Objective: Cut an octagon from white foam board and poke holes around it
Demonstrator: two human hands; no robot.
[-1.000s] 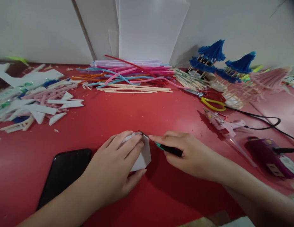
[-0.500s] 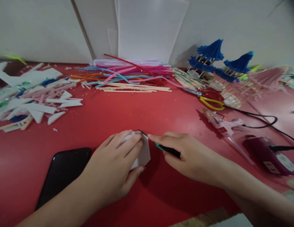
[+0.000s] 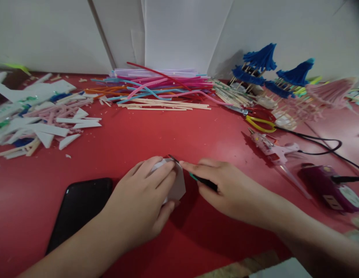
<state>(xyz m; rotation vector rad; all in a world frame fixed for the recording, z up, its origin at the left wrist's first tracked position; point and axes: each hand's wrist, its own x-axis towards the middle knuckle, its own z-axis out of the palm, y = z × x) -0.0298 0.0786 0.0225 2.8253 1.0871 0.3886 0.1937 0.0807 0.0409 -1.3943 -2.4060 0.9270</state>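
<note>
My left hand [image 3: 147, 193] is closed around a small angular white board piece [image 3: 178, 184], fingers over its top and thumb at its near edge. Much of the piece is hidden beneath that hand. In my right hand [image 3: 225, 185] is a craft knife [image 3: 207, 183] with a black and teal handle, the index finger stretched along it toward the blade. The dark blade lies at the piece's far right edge; whether it has gone into the board I cannot tell.
A black phone [image 3: 78, 210] lies left of my left hand. White and pink scraps [image 3: 49, 119] pile at the left. Colourful pipe cleaners [image 3: 162, 85] lie at the back. Yellow-handled scissors [image 3: 260, 124], a glue gun [image 3: 273, 150] and a purple power socket [image 3: 331, 187] are at the right.
The knife blade and both hands have shifted very slightly at the white piece, which looks tilted a little. The view has also moved slightly.
</note>
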